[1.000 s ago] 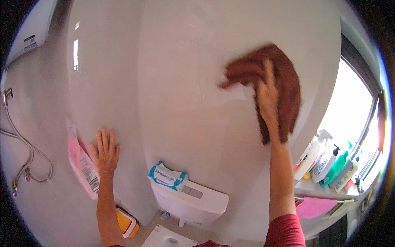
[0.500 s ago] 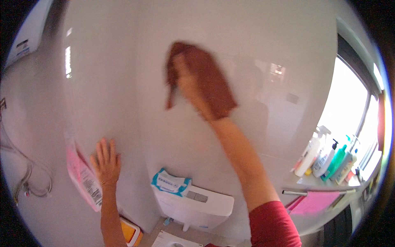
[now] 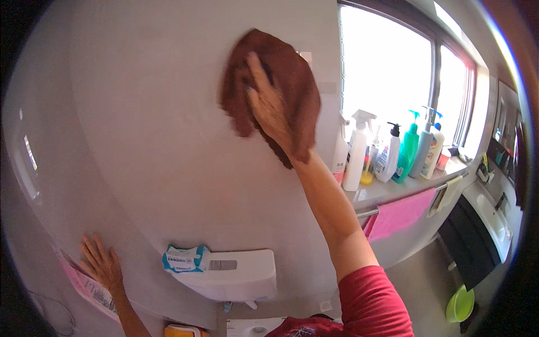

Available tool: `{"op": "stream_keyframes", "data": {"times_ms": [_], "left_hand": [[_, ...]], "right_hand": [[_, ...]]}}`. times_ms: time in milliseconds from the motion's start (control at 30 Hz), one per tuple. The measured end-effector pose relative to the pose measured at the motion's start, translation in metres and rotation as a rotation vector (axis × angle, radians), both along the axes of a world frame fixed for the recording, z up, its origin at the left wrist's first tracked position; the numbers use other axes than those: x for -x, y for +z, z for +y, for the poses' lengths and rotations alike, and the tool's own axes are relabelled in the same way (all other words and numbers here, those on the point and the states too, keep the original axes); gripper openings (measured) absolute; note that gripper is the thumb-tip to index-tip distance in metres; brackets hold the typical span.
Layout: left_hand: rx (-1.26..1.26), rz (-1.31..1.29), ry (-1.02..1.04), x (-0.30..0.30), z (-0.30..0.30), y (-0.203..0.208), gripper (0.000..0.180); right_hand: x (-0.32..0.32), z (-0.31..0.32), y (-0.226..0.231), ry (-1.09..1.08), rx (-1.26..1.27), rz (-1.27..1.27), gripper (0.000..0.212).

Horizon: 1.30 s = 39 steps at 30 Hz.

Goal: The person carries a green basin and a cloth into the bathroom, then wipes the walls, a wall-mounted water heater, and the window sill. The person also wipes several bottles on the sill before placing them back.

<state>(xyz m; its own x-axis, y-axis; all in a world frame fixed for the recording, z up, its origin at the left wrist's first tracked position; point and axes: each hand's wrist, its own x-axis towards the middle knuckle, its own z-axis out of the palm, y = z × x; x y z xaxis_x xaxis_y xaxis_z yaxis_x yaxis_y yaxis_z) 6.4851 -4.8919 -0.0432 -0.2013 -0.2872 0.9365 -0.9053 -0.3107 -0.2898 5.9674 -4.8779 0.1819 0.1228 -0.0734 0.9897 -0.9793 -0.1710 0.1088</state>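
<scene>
My right hand (image 3: 270,109) presses a brown cloth (image 3: 300,84) against the smooth pale wall (image 3: 168,112), arm stretched upward. Part of the cloth is bunched under the fingers, and the rest spreads out around the hand, a little blurred. Low on the left, my left hand (image 3: 103,265) lies with fingers spread against the side wall. Beside it is a pink flat package (image 3: 84,283) with a printed label, partly behind the hand and wrist.
A white toilet tank (image 3: 241,281) below carries a blue-and-white wipes packet (image 3: 185,259). At right, several bottles (image 3: 387,160) line the sill under a bright window (image 3: 387,67). A pink towel (image 3: 401,213) hangs on a rail. Farther right are a washbasin (image 3: 488,216) and green bucket (image 3: 460,303).
The view has swung right, bringing more of the window, sill and basin into sight. My right hand has carried the cloth rightward along the wall. My left hand stays by the pink package.
</scene>
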Motion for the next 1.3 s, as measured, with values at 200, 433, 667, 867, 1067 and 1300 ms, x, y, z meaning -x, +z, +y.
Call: {"op": "stream_keyframes", "data": {"times_ms": [200, 433, 667, 867, 1067, 1300], "left_hand": [[-0.218, 0.143, -0.033, 0.005, 0.004, -0.002, 0.08], [-0.379, 0.25, -0.067, 0.009, 0.026, 0.013, 0.073], [-0.211, 0.094, -0.114, -0.018, 0.01, 0.001, 0.057], [-0.128, 0.005, 0.001, -0.008, 0.013, 0.008, 0.047], [-0.087, -0.03, 0.025, -0.014, 0.008, 0.003, 0.052], [-0.079, -0.024, 0.046, -0.012, 0.011, 0.01, 0.046]], "right_hand": [[0.053, 0.039, -0.124, -0.241, -0.224, -0.196, 0.038], [-0.022, 0.123, -0.171, 0.107, -0.676, -0.336, 0.036], [-0.084, 0.076, -0.082, 0.251, -0.623, -0.053, 0.023], [-0.15, -0.016, -0.014, 0.052, -0.109, 0.156, 0.056], [-0.24, -0.109, 0.021, 0.224, 0.035, -0.063, 0.05], [-0.315, -0.116, 0.039, 0.556, 0.077, -0.01, 0.049]]}}
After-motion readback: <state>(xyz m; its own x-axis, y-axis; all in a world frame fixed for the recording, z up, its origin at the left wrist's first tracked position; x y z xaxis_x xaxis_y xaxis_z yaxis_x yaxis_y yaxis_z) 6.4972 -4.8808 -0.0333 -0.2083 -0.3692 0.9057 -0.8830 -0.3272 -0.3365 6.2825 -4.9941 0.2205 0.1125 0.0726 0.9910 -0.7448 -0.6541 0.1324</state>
